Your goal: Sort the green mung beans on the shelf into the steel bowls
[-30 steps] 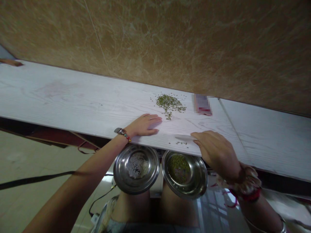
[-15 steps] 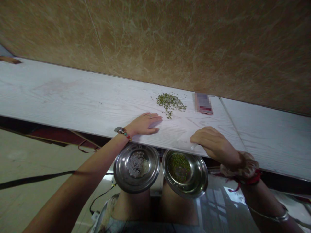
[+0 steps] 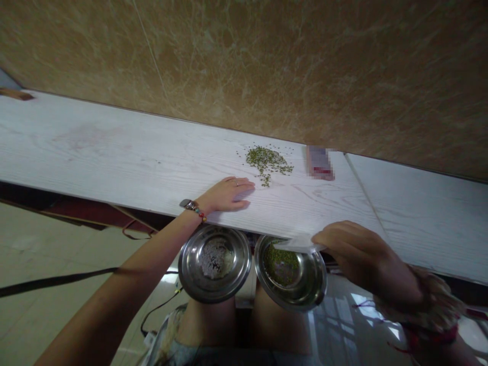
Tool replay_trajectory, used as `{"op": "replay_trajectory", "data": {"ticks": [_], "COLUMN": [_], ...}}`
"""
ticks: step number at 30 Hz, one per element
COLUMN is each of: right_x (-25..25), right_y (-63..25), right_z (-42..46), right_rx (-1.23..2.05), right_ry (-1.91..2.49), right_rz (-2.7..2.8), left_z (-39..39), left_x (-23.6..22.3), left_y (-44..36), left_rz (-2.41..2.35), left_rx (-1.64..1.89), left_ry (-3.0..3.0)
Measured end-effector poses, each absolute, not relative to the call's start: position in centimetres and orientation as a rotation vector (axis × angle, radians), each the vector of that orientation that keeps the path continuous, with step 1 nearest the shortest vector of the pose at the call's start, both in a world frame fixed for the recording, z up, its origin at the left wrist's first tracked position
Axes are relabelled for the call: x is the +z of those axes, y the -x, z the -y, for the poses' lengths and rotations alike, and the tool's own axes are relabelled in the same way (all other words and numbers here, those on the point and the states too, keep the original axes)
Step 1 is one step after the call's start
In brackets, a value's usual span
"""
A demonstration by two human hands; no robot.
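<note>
My left hand [image 3: 229, 195] rests palm down on the white wood-grain tabletop [image 3: 160, 157], fingers stretched out. Just beyond its fingertips lies a loose pile of mung beans [image 3: 267, 158], with single beans scattered around it. My right hand [image 3: 351, 246] is closed on one end of a thin, pale, translucent flat piece [image 3: 295, 245], whose exact kind I cannot make out. That piece reaches over the far rim of a steel bowl [image 3: 314, 284] with green beans [image 3: 280, 262] inside. Beside it, a second steel bowl [image 3: 213, 295] contains small whitish grains [image 3: 215, 259].
A phone [image 3: 320, 162] lies right of the bean pile, near the marbled wall [image 3: 244, 66]. Both bowls sit above my legs [image 3: 282, 325], just below the table's front edge. A dark strap [image 3: 57, 280] crosses the lower left. A brown object [image 3: 15, 94] lies at the far left.
My right hand has moved toward me and to the right, bringing the pale flat piece off the tabletop and over the right bowl. My left hand has stayed in place.
</note>
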State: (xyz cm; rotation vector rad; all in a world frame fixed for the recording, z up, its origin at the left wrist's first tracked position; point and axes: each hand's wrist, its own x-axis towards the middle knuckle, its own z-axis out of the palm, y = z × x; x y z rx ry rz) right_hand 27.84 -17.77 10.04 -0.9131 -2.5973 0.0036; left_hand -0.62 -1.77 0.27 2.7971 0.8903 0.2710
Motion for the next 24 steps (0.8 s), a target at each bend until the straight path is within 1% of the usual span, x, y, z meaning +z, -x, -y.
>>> {"op": "replay_trajectory", "data": {"ticks": [5,10,15,18,22,24], "right_x": [8.6,6.8,4.5,3.1,1.6,1.1], "right_y": [-28.5,-28.0,-27.5,-27.6,-27.8,-27.9], "right_z": [16.2,13.1,9.4,7.5,5.7,5.2], "right_rx": [-0.335,-0.551,-0.604,-0.618,-0.741,-0.754], "right_ry": [1.018,1.088,1.181,1.167,1.110,1.090], "right_rz": [2.444,2.255,2.085,2.049,2.005,1.989], "left_z": [1.8,1.9,1.7,1.6,1.6,1.6], "left_x": [0.3,0.2,-0.1,-0.2,-0.2,-0.1], "left_y": [0.7,0.7,0.5,0.4,0.3,0.3], "left_rz": [-0.965,-1.103,-1.251,-1.299,-1.322,-1.316], "left_rx": [0.258,0.297,0.348,0.374,0.358,0.339], "left_ry": [-2.789,-2.736,-2.664,-2.656,-2.668,-2.675]}}
